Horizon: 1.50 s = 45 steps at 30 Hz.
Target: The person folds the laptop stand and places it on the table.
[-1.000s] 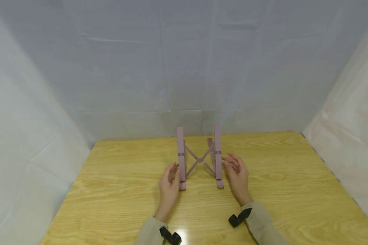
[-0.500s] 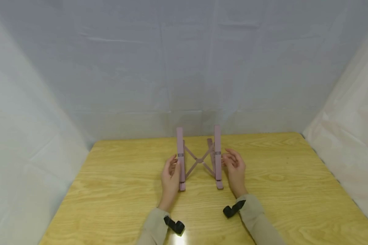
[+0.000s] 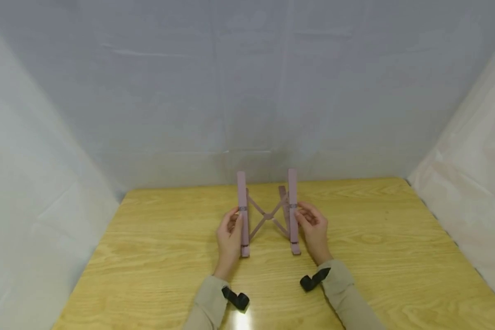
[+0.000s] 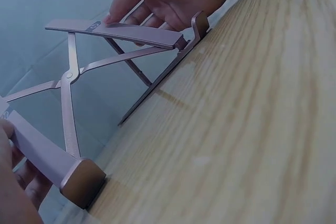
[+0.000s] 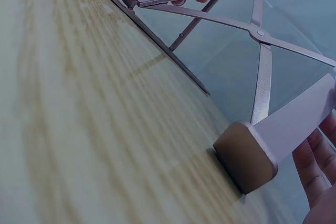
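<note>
A pink stand [image 3: 268,213] is shown unfolded on the table [image 3: 148,256], near its middle. Its left rail is grasped by the left hand [image 3: 229,238] and its right rail by the right hand [image 3: 313,231], fingers curled round each.

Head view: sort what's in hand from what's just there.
In hand:
pink folding stand
left hand, at its left bar
right hand, at its right bar

Just there:
wooden table
white backdrop
black wrist straps
</note>
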Tool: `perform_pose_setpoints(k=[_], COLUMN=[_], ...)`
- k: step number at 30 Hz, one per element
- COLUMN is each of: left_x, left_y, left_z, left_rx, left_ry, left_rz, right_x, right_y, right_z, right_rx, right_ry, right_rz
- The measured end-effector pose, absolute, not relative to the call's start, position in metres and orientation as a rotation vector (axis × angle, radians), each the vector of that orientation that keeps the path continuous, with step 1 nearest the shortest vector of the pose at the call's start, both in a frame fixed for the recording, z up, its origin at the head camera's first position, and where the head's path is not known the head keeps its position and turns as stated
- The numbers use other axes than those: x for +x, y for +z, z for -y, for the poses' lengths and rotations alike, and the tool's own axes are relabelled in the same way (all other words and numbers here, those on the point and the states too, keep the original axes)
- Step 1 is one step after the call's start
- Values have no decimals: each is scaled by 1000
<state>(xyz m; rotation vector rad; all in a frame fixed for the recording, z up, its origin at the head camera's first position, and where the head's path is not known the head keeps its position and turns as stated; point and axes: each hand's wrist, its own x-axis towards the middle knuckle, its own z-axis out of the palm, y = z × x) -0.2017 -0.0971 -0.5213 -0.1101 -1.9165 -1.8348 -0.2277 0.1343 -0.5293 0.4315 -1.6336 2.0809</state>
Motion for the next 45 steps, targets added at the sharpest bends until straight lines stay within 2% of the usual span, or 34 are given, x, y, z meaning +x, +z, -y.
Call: perform_pose_setpoints(k=[7,13,18,25,45], left_x=[-198,-184,-184,-201,-201], left_y=[-517,-489,-484,-497,-490], left_z=[98,95,102,116,121], left_rx=[-138,-145,-149,-91,-87], left_ry=[-1810,-1838,-1845,-1878,-1904], left_rz=[1935,1935,1985,2136,2221], right_x=[-227,-228,-228,-227,-230], right_y=[-528,-521,-512,-502,-494], right_z=[-133,-137,-143,-152,-155], right_rx=[433,288,206,173,182], right_ry=[2052,2159,2306,2379,2338], right_rz=[1664,1770,1849,2023,2136])
